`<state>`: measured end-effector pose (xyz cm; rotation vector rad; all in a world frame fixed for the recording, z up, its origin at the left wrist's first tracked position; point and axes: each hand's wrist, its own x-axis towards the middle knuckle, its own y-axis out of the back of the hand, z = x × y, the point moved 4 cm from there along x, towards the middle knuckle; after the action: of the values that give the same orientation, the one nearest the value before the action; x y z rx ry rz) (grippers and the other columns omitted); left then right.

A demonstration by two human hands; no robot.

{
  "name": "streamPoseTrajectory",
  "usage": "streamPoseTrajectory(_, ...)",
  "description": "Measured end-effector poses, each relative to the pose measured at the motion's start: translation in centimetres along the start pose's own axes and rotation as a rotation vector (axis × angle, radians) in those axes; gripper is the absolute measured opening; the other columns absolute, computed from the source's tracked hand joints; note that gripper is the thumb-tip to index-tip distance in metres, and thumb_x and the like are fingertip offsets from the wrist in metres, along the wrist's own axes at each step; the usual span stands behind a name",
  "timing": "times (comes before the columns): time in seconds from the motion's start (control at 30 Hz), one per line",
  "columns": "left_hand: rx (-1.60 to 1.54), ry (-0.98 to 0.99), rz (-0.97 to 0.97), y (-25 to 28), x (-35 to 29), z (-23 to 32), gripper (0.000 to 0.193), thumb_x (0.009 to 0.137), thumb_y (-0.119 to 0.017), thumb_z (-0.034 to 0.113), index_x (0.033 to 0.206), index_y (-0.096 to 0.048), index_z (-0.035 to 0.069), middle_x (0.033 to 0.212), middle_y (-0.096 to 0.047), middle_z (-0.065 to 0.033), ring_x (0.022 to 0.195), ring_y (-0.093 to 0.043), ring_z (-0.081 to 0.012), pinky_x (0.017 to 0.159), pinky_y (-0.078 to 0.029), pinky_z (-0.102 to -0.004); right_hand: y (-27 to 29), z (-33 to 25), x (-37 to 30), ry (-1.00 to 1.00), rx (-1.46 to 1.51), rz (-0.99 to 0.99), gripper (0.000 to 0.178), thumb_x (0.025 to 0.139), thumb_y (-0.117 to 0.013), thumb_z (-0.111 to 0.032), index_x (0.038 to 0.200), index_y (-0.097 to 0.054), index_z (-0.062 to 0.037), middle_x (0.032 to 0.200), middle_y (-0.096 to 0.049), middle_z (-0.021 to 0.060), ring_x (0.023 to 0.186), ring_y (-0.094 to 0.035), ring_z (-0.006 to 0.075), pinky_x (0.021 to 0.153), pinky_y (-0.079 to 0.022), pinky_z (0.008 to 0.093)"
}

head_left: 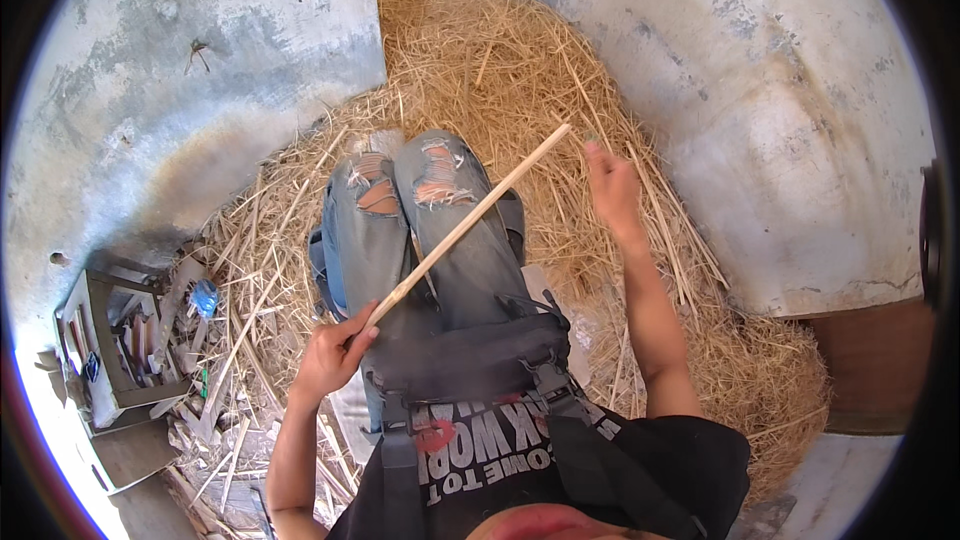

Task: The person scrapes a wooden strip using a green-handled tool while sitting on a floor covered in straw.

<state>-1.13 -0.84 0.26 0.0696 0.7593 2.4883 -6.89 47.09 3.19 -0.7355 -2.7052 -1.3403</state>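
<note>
My left hand (333, 355) is closed around one end of a bare, unbroken stick (468, 223); my right hand (615, 188), half-curled near its tip, may be empty.

Shed-like room, heaped straw (480, 50), stained walls (760, 170), scattered scraps (213, 408)

Left hand (332, 356) gripping, right hand (614, 194) outstretched

Straw (490, 50) and wood strips (236, 452) litter the floor (262, 430).
</note>
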Motion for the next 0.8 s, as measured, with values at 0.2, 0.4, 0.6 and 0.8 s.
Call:
streamPoseTrajectory(0.2, 0.1, -0.124, 0.118, -1.3, 1.1, 1.3, 0.042, 0.097, -0.074, 0.017, 0.135, -0.067, 0.0, 0.066, -0.061, -0.0213, 0.053, -0.062, -0.0275, 0.057, -0.049, -0.0378, -6.7, -8.4, -8.3, 0.288, -0.103, -0.335, 0.065, 0.099, -0.055, -0.065, 0.081, -0.069, -0.0038, 0.061, -0.063, 0.021, 0.06, -0.066, 0.0424, 0.056, -0.05, 0.0515)
streamPoseTrajectory(0.4, 0.173, -0.122, 0.163, -1.6, -0.3, 2.0, 0.044, 0.094, -0.076, 0.014, 0.136, -0.067, 0.002, 0.071, -0.065, -0.0209, 0.057, -0.065, -0.0332, 0.058, -0.051, -0.0383, -5.9, -7.3, -5.4, 0.316, -0.14, -0.183, 0.067, 0.099, -0.053, -0.067, 0.081, -0.069, -0.0041, 0.059, -0.061, 0.0199, 0.059, -0.066, 0.0421, 0.054, -0.049, 0.0515)
streamPoseTrajectory(0.6, 0.264, -0.198, 0.212, -1.1, -0.9, 1.9, 0.042, 0.093, -0.077, 0.013, 0.134, -0.07, 0.005, 0.068, -0.064, -0.018, 0.056, -0.065, -0.0316, 0.057, -0.051, -0.0405, -4.8, -2.4, -0.8, -0.015, -0.216, -0.095, 0.07, 0.102, -0.049, -0.066, 0.083, -0.073, -0.0031, 0.061, -0.062, 0.0211, 0.062, -0.065, 0.0418, 0.057, -0.049, 0.0517)
streamPoseTrajectory(0.8, 0.404, -0.131, 0.134, 0.4, -2.2, 0.8, 0.047, 0.09, -0.076, 0.008, 0.136, -0.067, 0.002, 0.069, -0.065, -0.016, 0.059, -0.068, -0.0299, 0.058, -0.051, -0.0385, -2.8, -1.5, 0.6, -0.03, -0.174, -0.04, 0.071, 0.101, -0.048, -0.068, 0.089, -0.074, -0.0026, 0.065, -0.065, 0.0222, 0.066, -0.067, 0.0418, 0.061, -0.05, 0.0518)
